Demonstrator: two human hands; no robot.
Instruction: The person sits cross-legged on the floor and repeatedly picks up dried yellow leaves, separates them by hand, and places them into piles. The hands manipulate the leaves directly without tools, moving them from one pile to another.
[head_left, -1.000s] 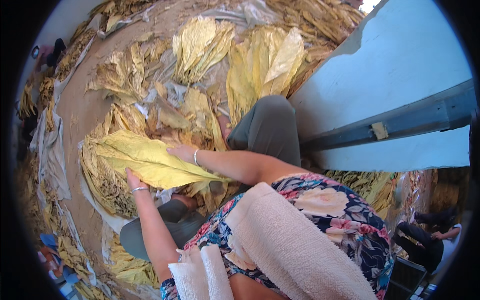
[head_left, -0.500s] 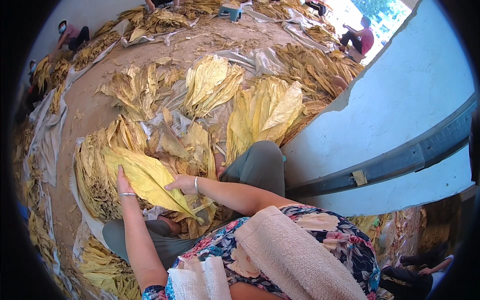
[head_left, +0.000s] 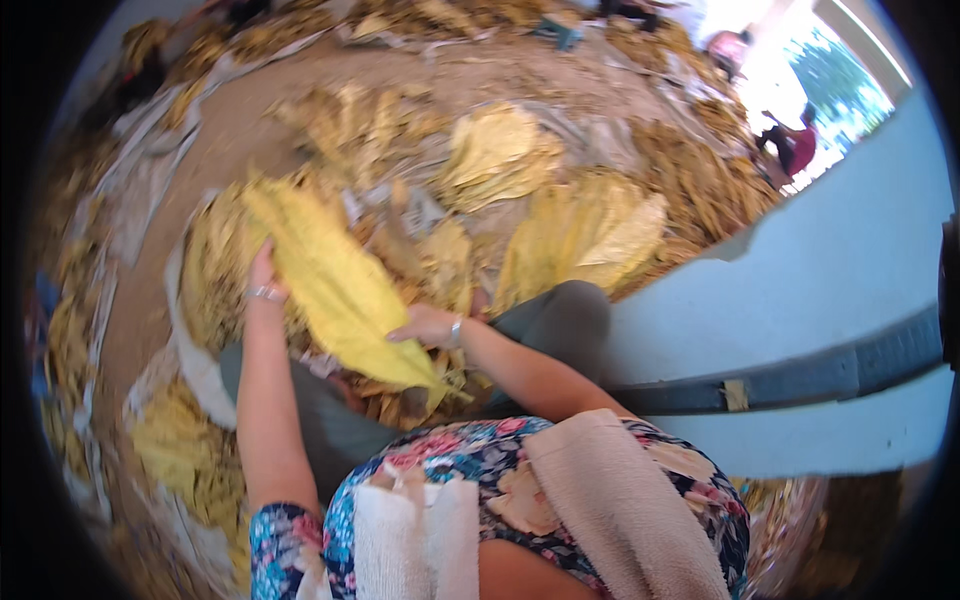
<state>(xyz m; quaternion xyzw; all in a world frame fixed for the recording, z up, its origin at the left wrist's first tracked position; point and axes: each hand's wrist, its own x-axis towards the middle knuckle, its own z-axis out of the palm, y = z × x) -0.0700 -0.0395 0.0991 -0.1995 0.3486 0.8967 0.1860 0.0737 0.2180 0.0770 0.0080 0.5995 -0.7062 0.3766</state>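
- Yellow leaf (head_left: 345, 285): slants between the two hands, its upper end over a leaf pile (head_left: 212, 270).
- Left hand (head_left: 264, 272): forearm (head_left: 270, 400) stretched nearly straight ahead; fingers, partly hidden, grip the leaf's left edge.
- Right hand (head_left: 425, 327): forearm (head_left: 530, 375) angled inward from the right; fingers pinch the right edge toward the lower tip.

a bright opening (head_left: 838, 85) shows beyond the pale blue wall (head_left: 840, 260) and brown floor (head_left: 245, 140).
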